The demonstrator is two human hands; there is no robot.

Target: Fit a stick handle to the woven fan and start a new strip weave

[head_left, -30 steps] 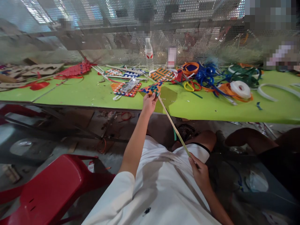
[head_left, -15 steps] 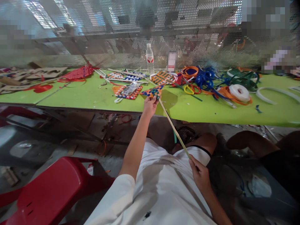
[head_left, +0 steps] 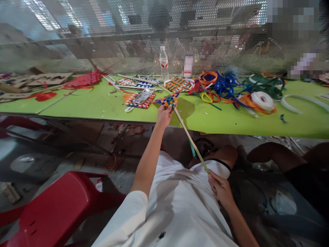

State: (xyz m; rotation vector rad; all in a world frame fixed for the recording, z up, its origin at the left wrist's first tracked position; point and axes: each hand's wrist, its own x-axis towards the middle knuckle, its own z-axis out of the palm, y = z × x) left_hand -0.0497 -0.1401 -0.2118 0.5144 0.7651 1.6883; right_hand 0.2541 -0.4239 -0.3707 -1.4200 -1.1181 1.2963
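Observation:
My left hand (head_left: pixel 164 115) is stretched out to the front edge of the green table (head_left: pixel 84 103) and pinches the lower corner of a small woven fan of orange, blue and green strips (head_left: pixel 167 100). A long thin wooden stick (head_left: pixel 190 139) runs from the fan down towards my lap. My right hand (head_left: pixel 220 188) is closed round the lower end of that stick, just above my white shirt.
More woven pieces (head_left: pixel 138 99) lie on the table, with coils of coloured plastic strip (head_left: pixel 226 85), a white tape roll (head_left: pixel 262 100), a water bottle (head_left: pixel 163 63) and cardboard shapes (head_left: pixel 48 78). A perforated metal screen backs the table. A red plastic chair (head_left: pixel 59 209) stands at lower left. Another person's knees (head_left: pixel 272 154) are at right.
Almost nothing has moved. Both hands keep their hold on the fan and stick; my right hand has shifted very slightly down.

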